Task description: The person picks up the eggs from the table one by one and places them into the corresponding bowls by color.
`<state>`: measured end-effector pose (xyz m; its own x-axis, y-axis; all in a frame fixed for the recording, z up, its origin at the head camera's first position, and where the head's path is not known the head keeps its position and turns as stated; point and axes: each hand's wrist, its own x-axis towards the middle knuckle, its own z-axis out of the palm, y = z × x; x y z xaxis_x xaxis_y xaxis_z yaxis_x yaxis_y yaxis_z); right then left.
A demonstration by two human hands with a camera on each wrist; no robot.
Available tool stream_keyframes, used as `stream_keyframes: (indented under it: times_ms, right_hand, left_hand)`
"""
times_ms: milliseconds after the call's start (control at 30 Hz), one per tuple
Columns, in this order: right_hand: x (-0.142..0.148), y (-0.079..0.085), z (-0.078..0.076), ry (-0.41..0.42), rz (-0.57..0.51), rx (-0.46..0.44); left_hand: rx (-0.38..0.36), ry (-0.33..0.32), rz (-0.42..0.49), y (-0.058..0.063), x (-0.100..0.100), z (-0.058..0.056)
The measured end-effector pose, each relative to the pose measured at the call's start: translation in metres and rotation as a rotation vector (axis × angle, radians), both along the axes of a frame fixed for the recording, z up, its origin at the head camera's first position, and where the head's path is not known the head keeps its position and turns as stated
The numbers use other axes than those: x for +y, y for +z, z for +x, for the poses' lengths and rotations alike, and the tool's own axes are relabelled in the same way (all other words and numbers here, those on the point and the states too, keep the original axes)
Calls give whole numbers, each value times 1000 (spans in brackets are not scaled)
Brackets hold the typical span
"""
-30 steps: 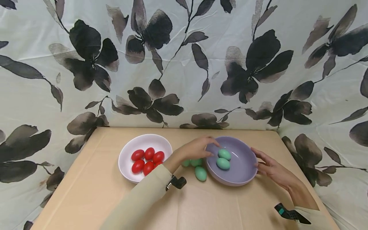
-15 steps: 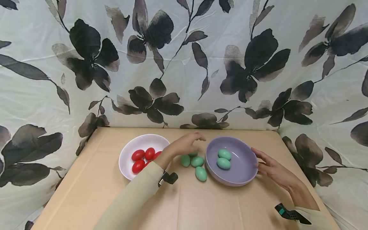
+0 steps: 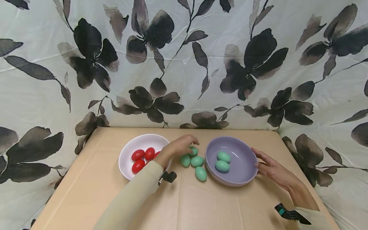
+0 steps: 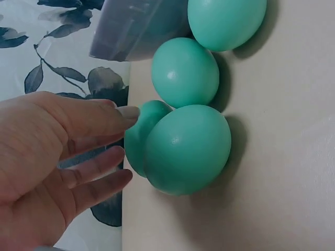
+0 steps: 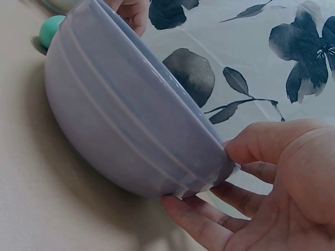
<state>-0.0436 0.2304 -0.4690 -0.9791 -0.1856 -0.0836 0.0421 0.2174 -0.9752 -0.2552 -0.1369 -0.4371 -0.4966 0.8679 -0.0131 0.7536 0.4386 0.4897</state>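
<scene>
My left hand [image 3: 179, 146] reaches over the right rim of the white bowl to a cluster of green eggs. In the left wrist view, its parted thumb and fingers [image 4: 99, 175] come right up to the edge of the farthest egg [image 4: 148, 130], partly hidden behind a nearer egg [image 4: 188, 150]. My right hand [image 3: 270, 166] holds the purple bowl [image 3: 244, 159] at its right side, thumb at the rim and fingertips against the outer wall, as the right wrist view shows. Two green eggs [image 3: 223, 161] lie inside that bowl.
The white bowl [image 3: 126, 153] at the left holds several red eggs [image 3: 138, 155], some hidden by my left forearm. Another loose green egg [image 3: 201, 173] lies just left of the purple bowl. A floral cloth [image 3: 201, 80] hangs behind the tan table [image 3: 218, 207].
My left hand has drawn back left from over the purple bowl and come down at the loose green eggs. The two eggs in the bowl have shifted slightly. My right hand has stayed put.
</scene>
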Motion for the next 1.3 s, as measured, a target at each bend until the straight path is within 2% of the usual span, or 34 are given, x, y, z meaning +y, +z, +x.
stream_keyframes:
  times_ms: [267,433,567,700,800,900,1300]
  right_hand:
    - [2,1,-3,1,-8,-2]
    - [6,2,-8,22,-15,9]
    - [11,2,-13,40,-21,8]
    - [16,1,-17,53,-28,8]
    - [18,0,-20,58,-29,7]
    - [20,0,-19,64,-27,7]
    - [27,0,-13,97,-31,3]
  left_hand:
    - [-17,25,-64,-1,4,-3]
    - [18,49,-107,-3,9,-6]
    - [35,88,-146,-3,13,-6]
    - [8,152,-159,-1,15,-6]
    - [-4,195,-156,1,16,-6]
    - [-15,222,-132,3,15,-1]
    - [-36,255,-34,11,15,17]
